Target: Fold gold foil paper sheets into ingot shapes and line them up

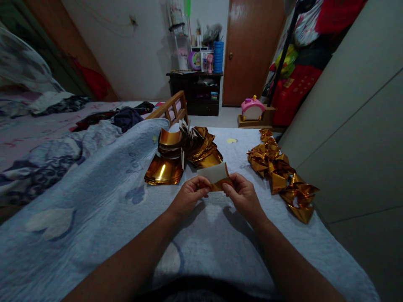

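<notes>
Between my two hands is a sheet of gold foil paper [213,173], its pale back facing me and its lower edge folded up to show gold. My left hand [192,192] pinches the left end of the fold. At the right end, my right hand [242,191] grips the same sheet with the thumb in front. Just beyond lie stacks of flat gold foil sheets [165,170], with more fanned-out sheets [203,153] beside them. To the right, a pile of folded gold foil pieces [278,167] stretches along the bed's edge.
Everything rests on a light blue bedspread [126,235]. A wooden bed rail [170,107] stands behind the stacks. A white cabinet [355,147] borders the right side. Rumpled clothes [126,119] lie on the left. A pink toy [252,109] sits beyond the bed's far edge.
</notes>
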The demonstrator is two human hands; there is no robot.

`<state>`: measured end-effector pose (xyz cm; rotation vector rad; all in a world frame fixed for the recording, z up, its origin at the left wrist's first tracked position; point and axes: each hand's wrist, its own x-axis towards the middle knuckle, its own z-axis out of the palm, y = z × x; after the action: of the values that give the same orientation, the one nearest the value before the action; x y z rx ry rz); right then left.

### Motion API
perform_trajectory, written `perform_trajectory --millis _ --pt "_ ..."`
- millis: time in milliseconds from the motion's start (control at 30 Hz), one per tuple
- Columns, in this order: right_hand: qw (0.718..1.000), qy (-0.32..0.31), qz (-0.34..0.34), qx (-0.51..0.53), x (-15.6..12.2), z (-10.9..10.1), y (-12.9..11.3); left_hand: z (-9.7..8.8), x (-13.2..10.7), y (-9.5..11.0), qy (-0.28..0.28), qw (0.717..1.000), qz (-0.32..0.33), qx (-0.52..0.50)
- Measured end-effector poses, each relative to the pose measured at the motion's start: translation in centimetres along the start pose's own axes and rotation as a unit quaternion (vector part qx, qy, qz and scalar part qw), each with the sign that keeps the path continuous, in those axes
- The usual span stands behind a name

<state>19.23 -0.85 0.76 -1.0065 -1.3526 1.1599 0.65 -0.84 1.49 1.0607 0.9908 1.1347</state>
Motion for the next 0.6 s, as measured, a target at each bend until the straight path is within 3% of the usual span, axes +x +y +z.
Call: perform_trajectory --millis 600 --pt "0.999 0.010 -0.006 -0.031 0.01 -0.03 -0.41 0.01 0.02 -0.35 0.005 1.000 -0.012 0.006"
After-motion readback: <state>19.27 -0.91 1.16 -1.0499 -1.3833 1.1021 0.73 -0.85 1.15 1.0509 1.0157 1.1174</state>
